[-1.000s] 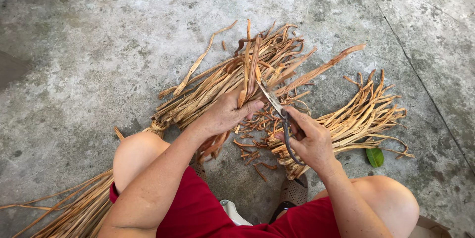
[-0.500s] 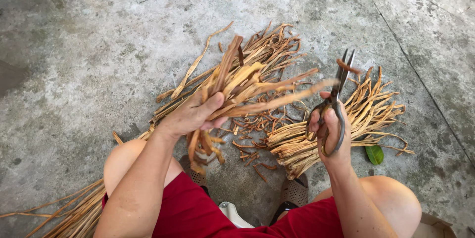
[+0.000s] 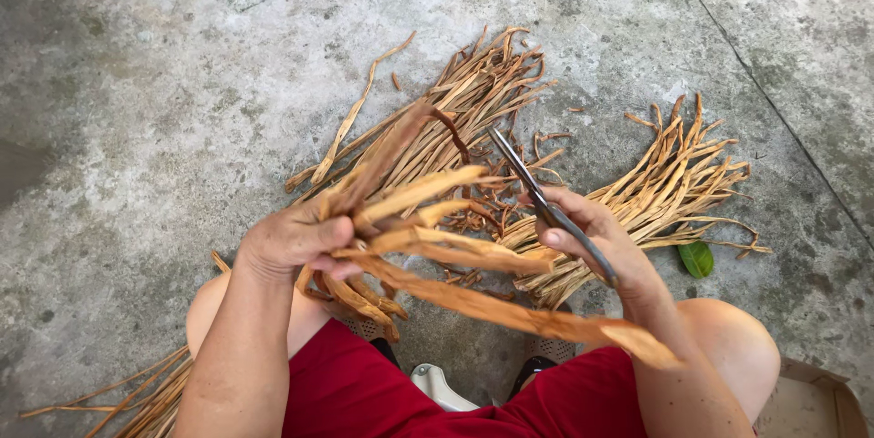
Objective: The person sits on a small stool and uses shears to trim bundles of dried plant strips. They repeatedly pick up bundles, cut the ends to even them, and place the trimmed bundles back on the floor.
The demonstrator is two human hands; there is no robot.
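Left hand (image 3: 296, 242) grip clenched on dry, fibrous strips (image 3: 437, 219) — right hand (image 3: 592, 238) grasping metal scissors (image 3: 546, 206), rough concrete floor (image 3: 164, 101)

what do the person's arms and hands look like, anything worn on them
Both arms are bare from the elbows down: no sleeves, gloves, watch or bracelets show. The left hand and right hand carry no rings that can be seen. The forearms are lean, and the fingernails are short and unpainted. The only clothing in view is red shorts over the lap.
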